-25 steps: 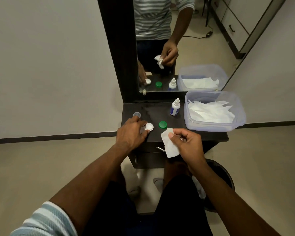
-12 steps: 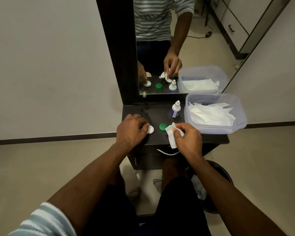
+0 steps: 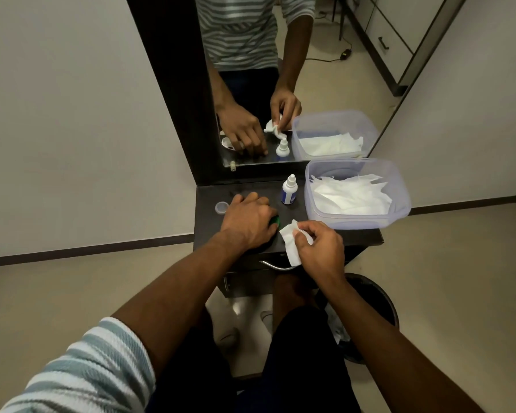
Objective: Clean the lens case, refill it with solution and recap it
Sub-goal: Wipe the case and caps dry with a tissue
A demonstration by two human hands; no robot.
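Note:
My left hand (image 3: pixel 248 225) lies over a green lens-case cap (image 3: pixel 276 221) on the dark table (image 3: pixel 294 214), fingers curled round it so only its right edge shows. The white case piece is hidden under that hand; only its mirror reflection (image 3: pixel 227 142) shows. A small clear cap (image 3: pixel 221 208) sits just left of the hand. My right hand (image 3: pixel 319 248) pinches a white tissue (image 3: pixel 289 242) at the table's front edge, right of the green cap. The white solution bottle (image 3: pixel 288 192) stands upright behind my hands.
A clear plastic tub (image 3: pixel 355 223) of white tissues fills the table's right side. A tall mirror (image 3: pixel 280 70) stands at the back. A black bin (image 3: pixel 379 296) sits on the floor under my right arm. A drawer handle (image 3: pixel 273 266) juts out below the front edge.
My left hand slid right from the white case piece onto the green cap, covering it. My right hand with the tissue stayed near the front edge.

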